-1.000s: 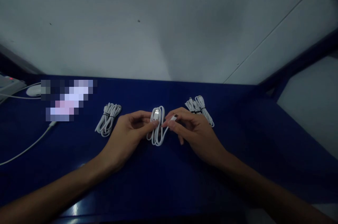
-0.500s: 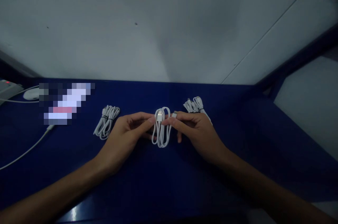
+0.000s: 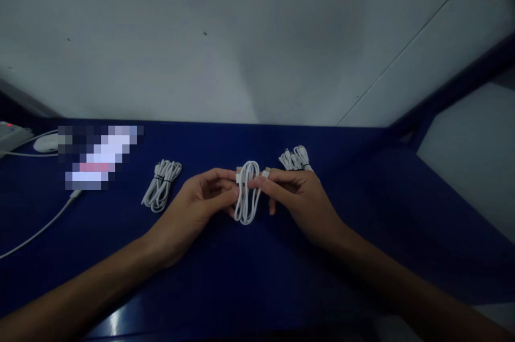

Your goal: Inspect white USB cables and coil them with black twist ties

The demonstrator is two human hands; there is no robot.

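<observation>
A coiled white USB cable (image 3: 247, 205) hangs upright between my two hands, above the blue table. My left hand (image 3: 201, 197) pinches its left side, with the USB plug (image 3: 238, 175) showing by the fingertips. From the other side, my right hand (image 3: 300, 191) grips the coil between thumb and fingers; a second plug end (image 3: 266, 172) sticks up there. Left of my left hand lies a white cable bundle (image 3: 161, 186) held by a dark tie. Behind my right hand are more bundled white cables (image 3: 295, 158), partly hidden by it.
A blue table (image 3: 225, 283) runs up to a grey-white wall (image 3: 169, 63). On the left, a blurred-out lit device (image 3: 108, 154) has a white cord (image 3: 44, 234) plugged in. A white power strip (image 3: 14, 135) with a red light sits at the far left edge.
The USB plug has shifted from the front of the coil to its left side, partly behind the loops. The coil has turned slightly; both hands keep their hold.
</observation>
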